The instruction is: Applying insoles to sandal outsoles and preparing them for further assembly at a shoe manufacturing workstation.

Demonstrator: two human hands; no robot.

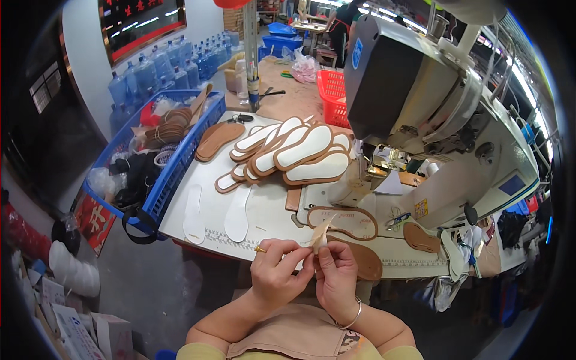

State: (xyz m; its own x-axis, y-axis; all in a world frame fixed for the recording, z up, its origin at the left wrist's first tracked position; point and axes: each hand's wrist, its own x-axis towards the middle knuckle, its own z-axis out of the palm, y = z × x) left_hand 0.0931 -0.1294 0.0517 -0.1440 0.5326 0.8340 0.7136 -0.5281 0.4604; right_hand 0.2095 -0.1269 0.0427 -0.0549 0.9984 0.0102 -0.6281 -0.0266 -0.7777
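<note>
Left hand [277, 271] and right hand [337, 277] are pinching a thin, tan, tapered piece [320, 235], long axis pointing away, slightly rightward. Flat white table [273, 211] is ending just beyond them; open room lying leftward.

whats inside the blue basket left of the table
The blue basket holds a brown bundle, clear plastic and black material, among other odds and ends. Whatever lies beneath this top layer is covered.

The held tan piece [320, 236] looks matt, perhaps thin leather; the piled insoles [304, 146], smooth-faced; the blue basket [182, 161], plastic; the sewing machine [474, 180], glossy painted metal.
</note>
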